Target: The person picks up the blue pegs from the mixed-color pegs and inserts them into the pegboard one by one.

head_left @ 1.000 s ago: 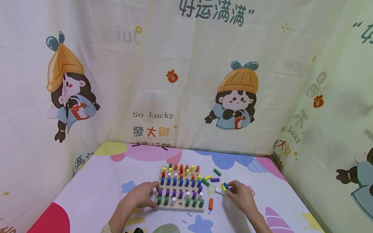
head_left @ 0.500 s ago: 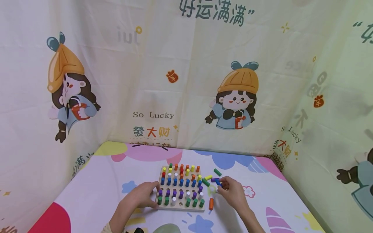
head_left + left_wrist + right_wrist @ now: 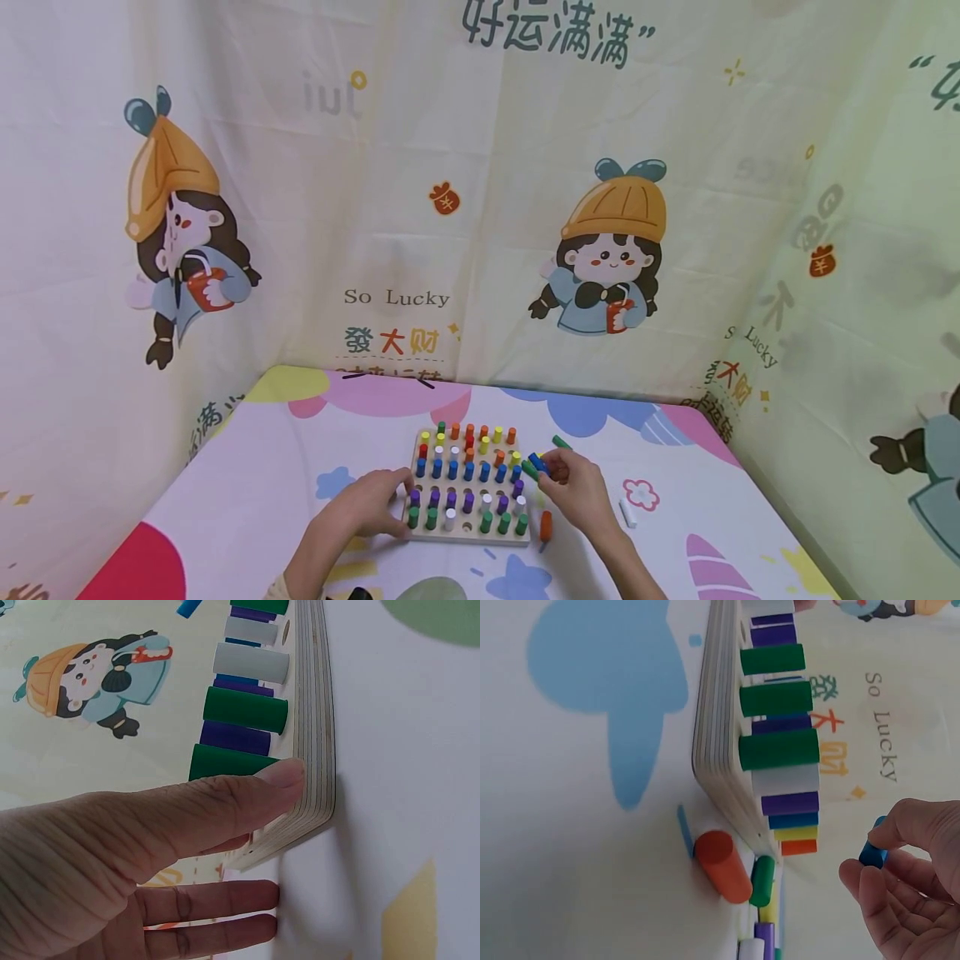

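A wooden pegboard [image 3: 480,537] holds rows of coloured pegs, with white, purple and green ones towards the front and a blue row behind. My left hand [image 3: 371,504] grips its left side; in the left wrist view the thumb [image 3: 281,776] presses at the corner beside a green peg [image 3: 232,761]. Between thumb and fingers, my right hand [image 3: 577,487] pinches a blue peg [image 3: 537,463], raised just right of the board. The right wrist view shows part of this blue peg [image 3: 873,853]; the fingers cover the rest.
Loose pegs lie right of the board: an orange one [image 3: 546,526], a green one [image 3: 530,469] beside the held peg, another green one [image 3: 561,442] farther back and a white one [image 3: 628,513] right of my right wrist. My right hand hides others there in the head view.
My right hand has moved left towards the board with the blue peg. The white peg now lies farther right than a second ago. My left hand stays on the board.
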The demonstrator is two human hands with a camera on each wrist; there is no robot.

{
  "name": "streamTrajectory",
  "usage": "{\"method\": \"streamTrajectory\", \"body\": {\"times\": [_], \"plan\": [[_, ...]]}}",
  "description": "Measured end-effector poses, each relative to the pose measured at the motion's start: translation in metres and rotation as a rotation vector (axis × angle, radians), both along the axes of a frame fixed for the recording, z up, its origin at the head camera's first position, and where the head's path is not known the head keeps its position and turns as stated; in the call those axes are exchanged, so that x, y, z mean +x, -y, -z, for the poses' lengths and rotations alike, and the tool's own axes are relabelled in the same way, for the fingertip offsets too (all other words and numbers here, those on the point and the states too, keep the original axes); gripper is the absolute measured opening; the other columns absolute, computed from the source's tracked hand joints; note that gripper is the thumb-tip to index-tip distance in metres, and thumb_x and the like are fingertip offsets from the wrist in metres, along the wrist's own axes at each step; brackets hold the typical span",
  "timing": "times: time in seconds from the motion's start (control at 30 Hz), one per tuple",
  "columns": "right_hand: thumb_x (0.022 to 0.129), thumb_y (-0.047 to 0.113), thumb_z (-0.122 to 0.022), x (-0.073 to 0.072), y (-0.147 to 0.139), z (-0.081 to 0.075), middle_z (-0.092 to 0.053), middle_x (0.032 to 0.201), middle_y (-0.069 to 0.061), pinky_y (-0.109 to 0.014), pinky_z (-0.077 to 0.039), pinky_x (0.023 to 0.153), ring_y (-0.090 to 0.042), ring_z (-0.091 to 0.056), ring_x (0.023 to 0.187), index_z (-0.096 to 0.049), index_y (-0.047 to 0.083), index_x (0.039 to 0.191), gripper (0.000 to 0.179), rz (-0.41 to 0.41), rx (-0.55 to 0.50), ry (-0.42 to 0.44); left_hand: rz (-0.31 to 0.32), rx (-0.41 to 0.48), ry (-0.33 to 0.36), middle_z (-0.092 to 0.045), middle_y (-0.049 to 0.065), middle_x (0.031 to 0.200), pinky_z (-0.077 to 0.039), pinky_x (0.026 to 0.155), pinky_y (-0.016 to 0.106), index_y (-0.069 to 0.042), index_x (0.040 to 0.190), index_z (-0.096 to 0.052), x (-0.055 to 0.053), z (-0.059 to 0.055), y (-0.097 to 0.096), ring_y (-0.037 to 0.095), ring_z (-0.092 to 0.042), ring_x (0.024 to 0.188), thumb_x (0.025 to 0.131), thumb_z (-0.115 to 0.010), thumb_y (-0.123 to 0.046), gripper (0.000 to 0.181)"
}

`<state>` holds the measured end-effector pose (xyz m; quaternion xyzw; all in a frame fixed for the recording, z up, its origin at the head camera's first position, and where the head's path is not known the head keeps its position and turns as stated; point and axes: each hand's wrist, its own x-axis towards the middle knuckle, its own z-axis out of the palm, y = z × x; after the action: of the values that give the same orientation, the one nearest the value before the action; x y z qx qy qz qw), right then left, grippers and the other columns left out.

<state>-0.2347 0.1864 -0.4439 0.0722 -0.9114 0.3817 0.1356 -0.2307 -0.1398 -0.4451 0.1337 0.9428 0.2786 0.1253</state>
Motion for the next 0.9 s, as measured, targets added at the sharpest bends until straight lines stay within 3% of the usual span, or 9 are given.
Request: {"method": "streamTrajectory", "body": {"times": [0.4,0.9], "plan": [[0.085,0.004,-0.078,-0.001,0.028,-0.003,-0.070,0.088,-0.001,-0.028,-0.060,0.074,-0.012,-0.065,0.079,-0.071,0.007,0.103,0.020,-0.058,-0.029,-0.012,-0.003,-0.007,0.003,-0.065,0.002,0.098,-0.053,0.089,0.051,-0.019,0.104,-0.063,0.000,0.000,0.000,0.023,-0.056,0.089,0.071,-0.095,-0.024,0.046],[0.088,0.007,-0.078,-0.002,0.065,-0.002,-0.069,0.092,-0.001,-0.027,-0.060,0.073,-0.012,-0.066,0.080,-0.070,0.007,0.106,0.020,-0.179,-0.086,0.043,-0.015,-0.009,0.021,-0.067,0.004,0.102,-0.053,0.090,0.054,-0.019,0.106,-0.065,-0.001,0.000,-0.001,0.024,-0.059,0.091,0.072,-0.094,-0.024,0.045]]}}
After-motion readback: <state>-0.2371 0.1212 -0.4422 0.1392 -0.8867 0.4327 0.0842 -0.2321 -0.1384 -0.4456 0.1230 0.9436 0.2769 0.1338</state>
